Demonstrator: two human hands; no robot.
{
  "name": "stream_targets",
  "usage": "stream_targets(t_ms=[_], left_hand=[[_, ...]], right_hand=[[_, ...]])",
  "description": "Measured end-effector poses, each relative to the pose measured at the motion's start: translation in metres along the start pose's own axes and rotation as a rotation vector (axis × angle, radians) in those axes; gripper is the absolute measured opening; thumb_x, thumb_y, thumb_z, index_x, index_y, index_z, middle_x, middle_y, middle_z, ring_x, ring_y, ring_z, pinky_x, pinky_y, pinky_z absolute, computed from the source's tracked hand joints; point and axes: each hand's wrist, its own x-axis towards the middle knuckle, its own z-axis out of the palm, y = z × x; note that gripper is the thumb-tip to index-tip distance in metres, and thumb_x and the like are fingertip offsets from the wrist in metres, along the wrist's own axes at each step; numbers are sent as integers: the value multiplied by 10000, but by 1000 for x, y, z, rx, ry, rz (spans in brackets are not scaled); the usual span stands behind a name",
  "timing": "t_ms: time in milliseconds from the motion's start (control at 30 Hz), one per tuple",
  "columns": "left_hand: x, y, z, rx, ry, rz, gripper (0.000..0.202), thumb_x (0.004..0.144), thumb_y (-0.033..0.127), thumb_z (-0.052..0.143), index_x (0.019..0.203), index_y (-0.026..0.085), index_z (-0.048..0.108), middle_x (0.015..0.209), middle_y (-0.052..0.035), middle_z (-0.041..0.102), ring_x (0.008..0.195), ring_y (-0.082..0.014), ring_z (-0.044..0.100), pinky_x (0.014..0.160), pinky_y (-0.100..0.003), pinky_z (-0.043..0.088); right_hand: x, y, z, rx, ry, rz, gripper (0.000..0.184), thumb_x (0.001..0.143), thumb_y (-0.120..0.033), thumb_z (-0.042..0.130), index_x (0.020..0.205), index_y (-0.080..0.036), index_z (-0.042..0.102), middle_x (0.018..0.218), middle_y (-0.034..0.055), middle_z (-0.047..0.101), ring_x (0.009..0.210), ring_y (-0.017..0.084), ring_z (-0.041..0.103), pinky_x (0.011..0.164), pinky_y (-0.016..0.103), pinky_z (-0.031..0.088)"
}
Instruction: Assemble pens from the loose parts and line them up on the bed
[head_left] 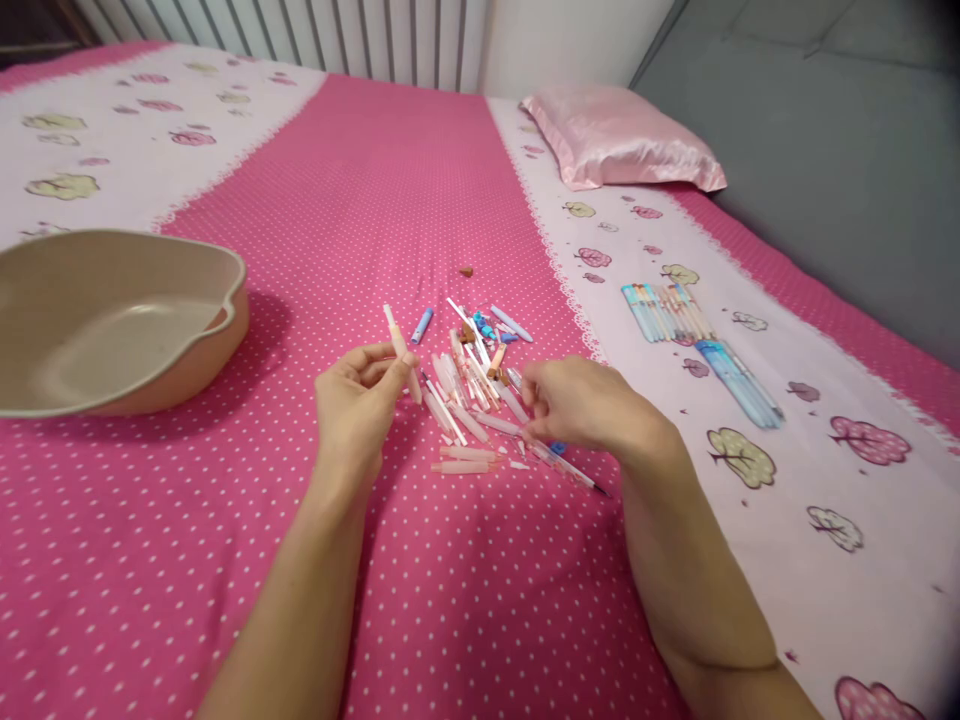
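Note:
Between the thumb and fingers of my left hand [364,395] is a pale pink pen [400,345], tilted with its whitish end up. My right hand [574,400] is at the right edge of a pile of pen parts [480,385], its fingers curled down among them. Whatever those fingertips grip, if anything, is hidden. Pink barrels, white refills and small blue and brown pieces make up the pile. A blue pen part [422,325] lies just beyond my left hand. Two pink barrels [465,467] lie at the near side, and a thin dark-tipped refill [577,470] sticks out below my right hand.
A beige basin [240,290] stands at the left on the pink dotted bedsheet [420,170]. Rows of pens [671,312] lie at the right, with a group of blue ones [739,385] beside them. A pink satin pillow [622,140] rests near the grey wall.

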Motion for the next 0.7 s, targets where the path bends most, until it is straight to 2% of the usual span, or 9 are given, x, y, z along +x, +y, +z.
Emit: stream_targets(t_ms=[100, 167, 233, 333, 433, 600, 700], left_hand=[[0, 0, 0, 1, 3, 12, 260, 633, 271, 754, 832, 119, 686, 690, -41, 709, 548, -121, 626, 517, -211, 465], [0, 0, 0, 8, 6, 12, 276, 629, 285, 757, 836, 118, 683, 679, -42, 707, 549, -124, 626, 511, -210, 459], [0, 0, 0, 16, 9, 7, 279, 630, 288, 755, 840, 119, 681, 666, -39, 705, 542, -124, 623, 506, -210, 454], [0, 1, 1, 18, 15, 1, 259, 636, 269, 746, 839, 122, 682, 667, -37, 706, 537, -120, 617, 511, -210, 457], [0, 2, 1, 11, 17, 3, 240, 636, 254, 744, 828, 125, 683, 679, -34, 709, 537, -111, 610, 509, -203, 456], [0, 1, 0, -22, -2, -3, 240, 626, 252, 749, 821, 129, 680, 675, -23, 701, 523, -104, 600, 510, -203, 454], [0, 1, 0, -29, -1, -13, 261, 615, 265, 756, 823, 126, 681, 666, -26, 698, 506, -108, 594, 489, -206, 448]], right_hand=[[-1, -11, -1, -203, -232, -1, 265, 584, -272, 777, 806, -182, 665, 790, 57, 673, 724, 214, 603, 501, 276, 305], [1, -16, 2, -262, -297, -4, 242, 594, -235, 760, 808, -170, 670, 791, 69, 666, 710, 212, 603, 490, 274, 305], [4, -16, 5, -264, -299, -36, 228, 607, -199, 728, 823, -170, 661, 787, 68, 657, 693, 202, 597, 484, 268, 295], [5, -5, 6, -180, -233, -119, 216, 624, -194, 697, 825, -175, 620, 784, 55, 644, 676, 181, 576, 491, 261, 285], [6, 11, 4, 10, -106, -143, 153, 664, -196, 677, 760, -180, 558, 736, 24, 633, 641, 146, 553, 514, 247, 308], [19, 27, 8, 452, 94, -78, 142, 709, -203, 643, 728, -192, 502, 622, -20, 627, 574, 125, 575, 518, 227, 352], [30, 31, 15, 589, 159, -29, 172, 696, -243, 672, 739, -194, 513, 599, -23, 632, 551, 127, 584, 509, 226, 364]])
